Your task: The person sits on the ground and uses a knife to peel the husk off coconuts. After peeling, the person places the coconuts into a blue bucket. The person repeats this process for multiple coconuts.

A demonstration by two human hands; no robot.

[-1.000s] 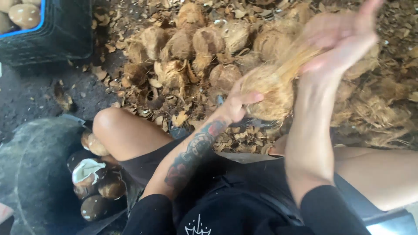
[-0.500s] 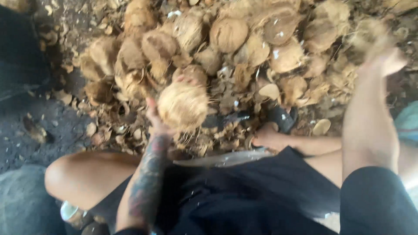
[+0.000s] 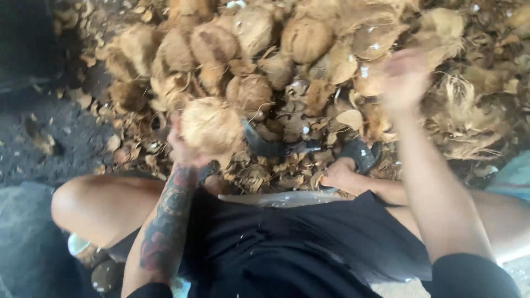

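From the head camera, the left hand (image 3: 185,152) grips a husked, fibrous coconut (image 3: 212,128), fingers wrapped under it, holding it above the lap and in front of the heap of coconut husks (image 3: 287,49). The right hand (image 3: 406,77) is raised over the heap and blurred; whether its fingers are spread or curled cannot be told. A curved blade (image 3: 265,144) stands just beside the coconut.

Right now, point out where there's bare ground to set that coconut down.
The dark bare ground left of the husk pile, above the bent knee, is freest, with only scattered husk chips. Ahead of the left hand holding the coconut and around the raised, blurred right hand, husks crowd everything.
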